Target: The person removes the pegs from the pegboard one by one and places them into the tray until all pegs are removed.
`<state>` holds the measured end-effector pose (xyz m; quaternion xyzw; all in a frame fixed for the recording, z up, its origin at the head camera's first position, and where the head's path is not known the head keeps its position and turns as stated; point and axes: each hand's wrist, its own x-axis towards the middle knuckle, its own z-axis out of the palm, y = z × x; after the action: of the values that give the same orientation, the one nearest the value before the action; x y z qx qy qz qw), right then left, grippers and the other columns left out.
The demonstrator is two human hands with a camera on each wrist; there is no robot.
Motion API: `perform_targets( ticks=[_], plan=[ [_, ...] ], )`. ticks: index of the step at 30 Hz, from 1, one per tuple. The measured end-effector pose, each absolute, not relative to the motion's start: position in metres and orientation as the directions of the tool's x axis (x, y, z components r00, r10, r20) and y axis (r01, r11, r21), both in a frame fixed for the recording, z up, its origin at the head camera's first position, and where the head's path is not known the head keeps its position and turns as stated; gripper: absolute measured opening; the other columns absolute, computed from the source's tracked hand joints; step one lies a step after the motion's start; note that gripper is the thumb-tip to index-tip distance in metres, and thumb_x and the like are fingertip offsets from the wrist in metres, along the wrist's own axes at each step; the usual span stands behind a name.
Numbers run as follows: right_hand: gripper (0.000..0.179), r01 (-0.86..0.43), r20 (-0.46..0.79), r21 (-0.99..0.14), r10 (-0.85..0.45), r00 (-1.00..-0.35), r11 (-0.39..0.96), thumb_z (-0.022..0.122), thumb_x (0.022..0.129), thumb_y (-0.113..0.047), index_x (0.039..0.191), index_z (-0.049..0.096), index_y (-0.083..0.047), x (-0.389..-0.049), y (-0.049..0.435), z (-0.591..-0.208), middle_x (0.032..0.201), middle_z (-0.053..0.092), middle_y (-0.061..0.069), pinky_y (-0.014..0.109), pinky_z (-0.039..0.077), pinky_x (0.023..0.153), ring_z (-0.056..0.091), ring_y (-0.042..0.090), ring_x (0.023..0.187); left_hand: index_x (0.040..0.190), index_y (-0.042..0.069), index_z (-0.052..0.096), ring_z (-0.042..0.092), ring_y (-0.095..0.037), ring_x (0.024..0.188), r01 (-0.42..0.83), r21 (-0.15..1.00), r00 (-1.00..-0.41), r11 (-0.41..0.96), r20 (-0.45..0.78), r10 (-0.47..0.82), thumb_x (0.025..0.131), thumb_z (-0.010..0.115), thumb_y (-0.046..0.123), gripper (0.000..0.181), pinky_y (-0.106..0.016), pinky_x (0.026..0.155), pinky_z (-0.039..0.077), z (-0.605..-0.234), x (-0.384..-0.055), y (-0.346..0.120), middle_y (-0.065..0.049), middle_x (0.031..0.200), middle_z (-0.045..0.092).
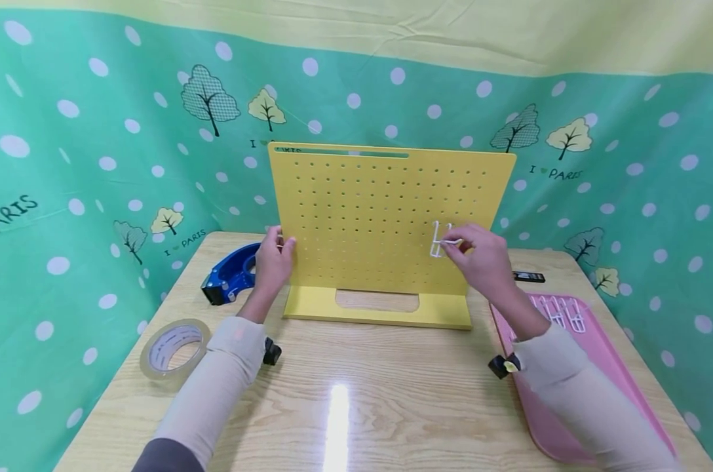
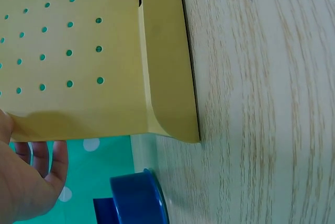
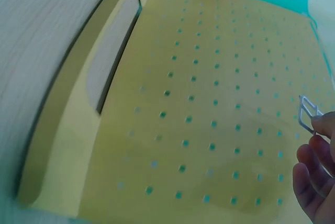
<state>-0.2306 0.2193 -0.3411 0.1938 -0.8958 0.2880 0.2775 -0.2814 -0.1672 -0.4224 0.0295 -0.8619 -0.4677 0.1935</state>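
Observation:
A yellow pegboard [image 1: 356, 216] stands upright on its flat foot on the wooden table. My left hand [image 1: 274, 261] grips its left edge, with the thumb on the front face and the fingers behind, as the left wrist view also shows. In my right hand [image 1: 482, 257] a white wire hook [image 1: 436, 248] is pinched between thumb and fingers. The hook lies against or just before the right part of the board; whether its ends sit in the holes I cannot tell. The right wrist view shows the hook [image 3: 306, 115] partly hidden by the fingers.
Right of the board lies a pink tray [image 1: 604, 387] with several white wire hooks [image 1: 576, 316]. A small black object [image 1: 529, 276] lies behind it. On the left are a blue tape dispenser [image 1: 229, 275] and a roll of clear tape [image 1: 150, 351]. A green dotted curtain [image 1: 356, 85] hangs behind.

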Motion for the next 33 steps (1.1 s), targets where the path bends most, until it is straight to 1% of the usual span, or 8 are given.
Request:
perform_targets(
  ticks=[3, 10, 15, 19, 22, 25, 28, 33],
  plan=[
    [0.005, -0.472, 0.577, -0.418, -0.174, -0.798, 0.776, 0.077, 0.091, -0.012, 0.095, 0.076, -0.010, -0.225, 0.236, -0.345, 0.096, 0.076, 0.009, 0.019, 0.051, 0.060, 0.069, 0.022, 0.075, 0.130, 0.007, 0.053, 0.058, -0.031, 0.088, 0.132, 0.819, -0.925, 0.558, 0.304, -0.226, 0.106, 0.052, 0.027, 0.030, -0.039, 0.074, 0.049, -0.424, -0.281, -0.169, -0.018, 0.105, 0.064],
    [0.006, -0.376, 0.453, -0.440, -0.160, -0.877, 0.816, 0.075, 0.093, -0.016, 0.098, 0.076, -0.012, -0.210, 0.274, -0.345, 0.093, 0.074, 0.010, 0.021, 0.049, 0.056, 0.067, 0.025, 0.080, 0.130, 0.008, 0.052, 0.057, -0.030, 0.088, 0.130, 0.814, -0.927, 0.566, 0.302, -0.221, 0.107, 0.051, 0.028, 0.029, -0.038, 0.073, 0.049, -0.427, -0.282, -0.172, -0.017, 0.105, 0.063],
    [0.009, -0.327, 0.400, -0.393, -0.160, -0.902, 0.859, 0.075, 0.093, -0.018, 0.100, 0.076, -0.012, -0.201, 0.307, -0.344, 0.089, 0.073, 0.010, 0.022, 0.047, 0.055, 0.066, 0.024, 0.078, 0.130, 0.008, 0.052, 0.057, -0.030, 0.088, 0.135, 0.819, -0.931, 0.558, 0.297, -0.211, 0.107, 0.051, 0.028, 0.030, -0.037, 0.072, 0.049, -0.427, -0.283, -0.172, -0.017, 0.105, 0.063],
    [0.008, -0.299, 0.393, -0.359, -0.148, -0.908, 0.884, 0.076, 0.091, -0.017, 0.098, 0.077, -0.012, -0.196, 0.337, -0.346, 0.088, 0.073, 0.009, 0.022, 0.048, 0.056, 0.062, 0.011, 0.074, 0.130, 0.008, 0.052, 0.057, -0.030, 0.088, 0.133, 0.819, -0.934, 0.558, 0.292, -0.205, 0.107, 0.051, 0.029, 0.030, -0.037, 0.072, 0.049, -0.427, -0.284, -0.172, -0.017, 0.105, 0.063],
    [0.010, -0.278, 0.359, -0.371, -0.139, -0.923, 0.886, 0.075, 0.092, -0.017, 0.099, 0.076, -0.010, -0.195, 0.359, -0.349, 0.089, 0.073, 0.011, 0.022, 0.049, 0.055, 0.056, 0.000, 0.072, 0.129, 0.009, 0.052, 0.057, -0.030, 0.088, 0.130, 0.821, -0.933, 0.556, 0.291, -0.212, 0.107, 0.051, 0.029, 0.030, -0.037, 0.072, 0.049, -0.426, -0.284, -0.172, -0.017, 0.105, 0.063],
    [0.012, -0.247, 0.316, -0.375, -0.128, -0.940, 0.894, 0.075, 0.092, -0.018, 0.100, 0.076, -0.009, -0.193, 0.379, -0.351, 0.086, 0.074, 0.012, 0.023, 0.048, 0.054, 0.053, -0.005, 0.070, 0.129, 0.009, 0.052, 0.057, -0.030, 0.088, 0.129, 0.822, -0.933, 0.555, 0.290, -0.213, 0.107, 0.051, 0.029, 0.030, -0.037, 0.071, 0.049, -0.425, -0.284, -0.172, -0.016, 0.104, 0.063],
    [0.013, -0.229, 0.273, -0.354, -0.133, -0.953, 0.907, 0.075, 0.092, -0.020, 0.101, 0.076, -0.010, -0.190, 0.396, -0.354, 0.084, 0.074, 0.010, 0.024, 0.047, 0.053, 0.053, -0.006, 0.068, 0.129, 0.009, 0.052, 0.057, -0.031, 0.087, 0.129, 0.822, -0.934, 0.555, 0.288, -0.210, 0.107, 0.050, 0.030, 0.030, -0.037, 0.071, 0.049, -0.425, -0.284, -0.171, -0.016, 0.104, 0.062],
    [0.014, -0.221, 0.203, -0.333, -0.159, -0.966, 0.917, 0.075, 0.092, -0.018, 0.100, 0.076, -0.007, -0.184, 0.423, -0.364, 0.084, 0.072, 0.010, 0.024, 0.046, 0.054, 0.056, 0.002, 0.069, 0.130, 0.009, 0.051, 0.057, -0.031, 0.088, 0.120, 0.825, -0.937, 0.552, 0.277, -0.211, 0.108, 0.049, 0.030, 0.031, -0.037, 0.072, 0.049, -0.426, -0.285, -0.169, -0.016, 0.105, 0.062]
  ],
)
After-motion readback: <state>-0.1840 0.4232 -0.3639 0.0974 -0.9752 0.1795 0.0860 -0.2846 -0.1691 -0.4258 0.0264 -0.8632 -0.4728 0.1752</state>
